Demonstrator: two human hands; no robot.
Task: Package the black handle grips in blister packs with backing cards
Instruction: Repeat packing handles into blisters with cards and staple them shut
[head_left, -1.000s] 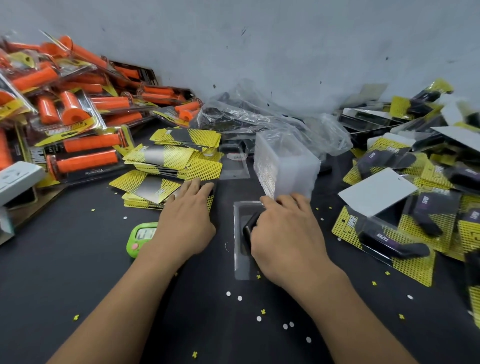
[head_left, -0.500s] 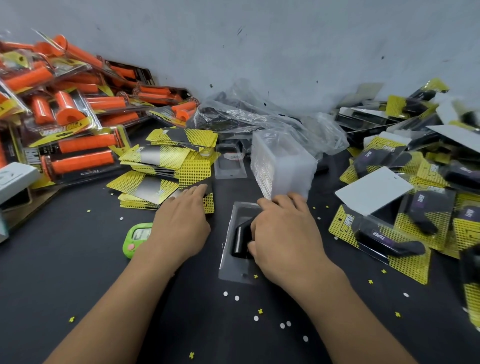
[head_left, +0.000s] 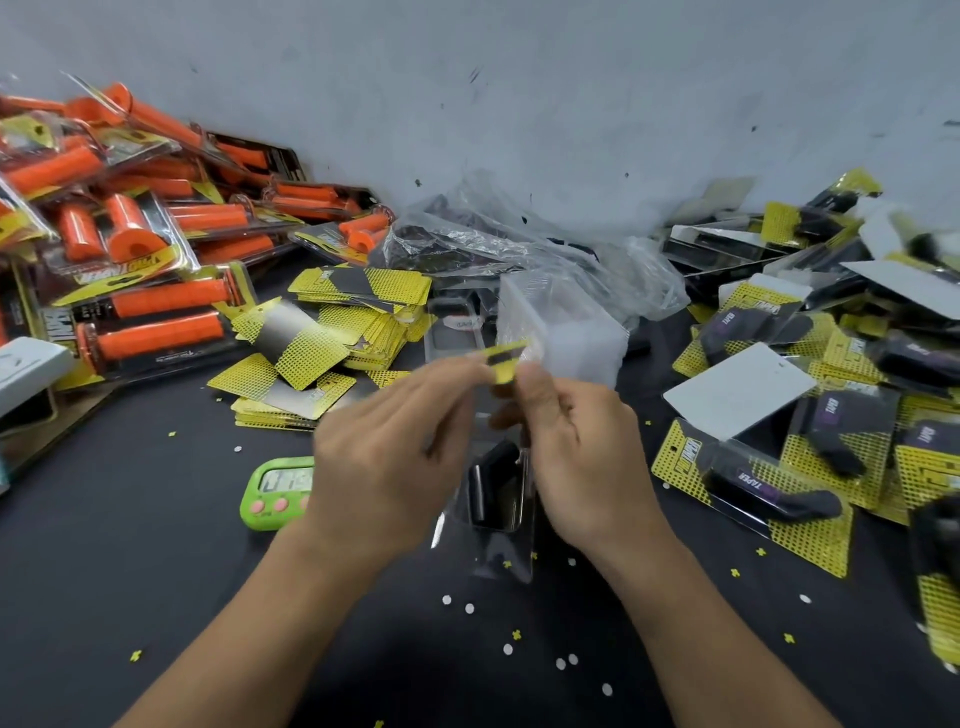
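Over the middle of the tabletop (head_left: 156, 571), in the head view, both hands hold work just above the surface. The left hand (head_left: 395, 457) closes its grip in a pinch on the left end of a yellow-and-black card (head_left: 504, 361), blurred. The right hand (head_left: 582, 457) curls its grip round the clear blister (head_left: 498, 561), thumb up at the card's right end. One black handle grip (head_left: 493, 483) sits in the blister's pocket.

I judge the blister light, slick and easily creased, best held by its flat flange. The card looks thin and bendable, best taken at its edges. The handle grip could slip out if tipped.

A finished pack (head_left: 769, 488) at right reads "TAPER"; other print is too small.
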